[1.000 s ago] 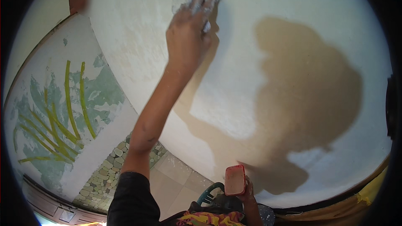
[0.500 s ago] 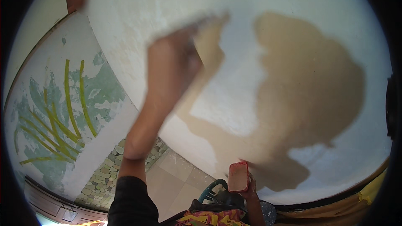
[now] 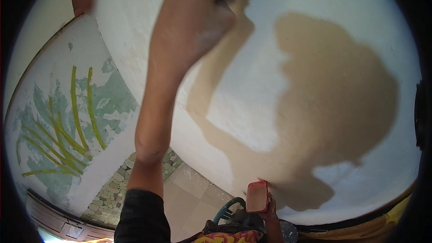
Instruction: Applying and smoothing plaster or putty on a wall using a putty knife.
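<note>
The right hand [image 3: 271, 208] grips a red tub [image 3: 258, 183] near the lower edge of the white wall [image 3: 252, 94], mouth upward, presumably keeping its pale contents [image 3: 257, 198] in. Farther out, the left hand [image 3: 195, 20] is raised, curled; whether it grips anything, I cannot tell.

The main wall [image 3: 252, 76] spans the view from 12 to 4 o'clock. Before it at 12 is the left hand [image 3: 194, 22], its forearm reaching up from 7. A shadow [image 3: 337, 94] falls on this wall at 3. At 5 o'clock the right hand [image 3: 271, 206] holds a tub [image 3: 257, 183] from its 4 o'clock side; a chair [image 3: 219, 213] stands near 6. A side wall [image 3: 108, 162] lies at 9, with a stone strip [image 3: 112, 189] at 8 and floor tiles [image 3: 193, 189] toward 7, between strip and main wall.
</note>
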`<control>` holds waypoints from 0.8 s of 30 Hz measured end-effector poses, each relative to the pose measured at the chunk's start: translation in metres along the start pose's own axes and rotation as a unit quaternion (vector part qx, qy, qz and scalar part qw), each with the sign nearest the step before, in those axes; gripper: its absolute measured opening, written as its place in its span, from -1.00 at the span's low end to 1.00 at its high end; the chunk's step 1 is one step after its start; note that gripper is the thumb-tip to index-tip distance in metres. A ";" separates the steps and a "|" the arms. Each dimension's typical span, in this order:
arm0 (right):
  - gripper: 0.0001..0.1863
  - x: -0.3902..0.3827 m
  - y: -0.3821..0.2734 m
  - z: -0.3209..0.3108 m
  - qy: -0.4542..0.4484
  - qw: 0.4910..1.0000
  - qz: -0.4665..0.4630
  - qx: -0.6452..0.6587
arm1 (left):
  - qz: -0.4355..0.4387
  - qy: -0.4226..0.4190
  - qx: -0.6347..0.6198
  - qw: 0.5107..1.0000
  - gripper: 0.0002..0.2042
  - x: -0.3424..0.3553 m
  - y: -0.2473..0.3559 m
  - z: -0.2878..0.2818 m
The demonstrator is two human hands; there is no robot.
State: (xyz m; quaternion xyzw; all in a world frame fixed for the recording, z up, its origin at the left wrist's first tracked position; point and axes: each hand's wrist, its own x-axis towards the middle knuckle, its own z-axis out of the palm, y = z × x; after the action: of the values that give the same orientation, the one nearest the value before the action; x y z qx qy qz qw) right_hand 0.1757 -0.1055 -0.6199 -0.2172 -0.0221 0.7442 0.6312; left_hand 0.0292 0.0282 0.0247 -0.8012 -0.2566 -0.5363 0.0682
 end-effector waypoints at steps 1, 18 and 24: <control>-0.33 0.001 0.002 -0.001 0.004 1.000 -0.008 0.003 | 0.075 -0.009 0.006 0.997 -0.71 -0.009 -0.017 0.012; -0.40 0.014 0.016 -0.033 -0.023 0.999 -0.033 -0.007 | 0.066 0.057 0.054 0.995 -0.72 0.016 -0.038 -0.033; -0.41 0.011 0.013 -0.048 -0.009 0.999 -0.046 0.018 | 0.178 0.109 0.210 0.955 -0.65 0.019 -0.009 0.019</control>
State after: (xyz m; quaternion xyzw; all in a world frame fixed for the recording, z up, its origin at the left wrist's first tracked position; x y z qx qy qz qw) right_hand 0.1797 -0.1095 -0.6706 -0.1977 -0.0241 0.7168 0.6683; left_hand 0.0463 0.0499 0.0327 -0.7381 -0.2077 -0.5339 0.3563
